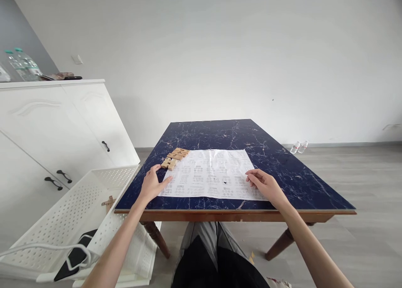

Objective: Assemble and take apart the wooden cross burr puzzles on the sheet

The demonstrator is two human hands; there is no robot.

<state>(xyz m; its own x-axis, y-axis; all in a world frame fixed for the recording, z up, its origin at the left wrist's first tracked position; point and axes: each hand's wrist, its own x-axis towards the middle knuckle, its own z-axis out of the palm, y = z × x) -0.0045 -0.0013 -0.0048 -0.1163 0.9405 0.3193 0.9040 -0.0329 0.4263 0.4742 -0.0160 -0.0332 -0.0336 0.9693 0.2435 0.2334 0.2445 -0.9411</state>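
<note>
A creased white sheet of paper (201, 179) printed with rows of small grey figures lies on the dark blue marbled table (220, 133). My left hand (153, 185) rests at its left edge, thumb on the paper and fingers apart, holding nothing. Just beyond those fingertips sits a group of light wooden puzzle pieces (176, 155), partly over the sheet's upper left corner. At the right edge, my right hand (265, 185) has curled fingers closed on the paper's margin; its lower fingers are partly hidden.
On the left stands a white perforated basket cart (72, 208) holding a wooden piece (109, 203), a black flat object (77, 256) and a white cable. Behind it is a white cabinet (56, 124) with bottles (27, 63) on top. Two bottles (299, 147) stand on the floor at right.
</note>
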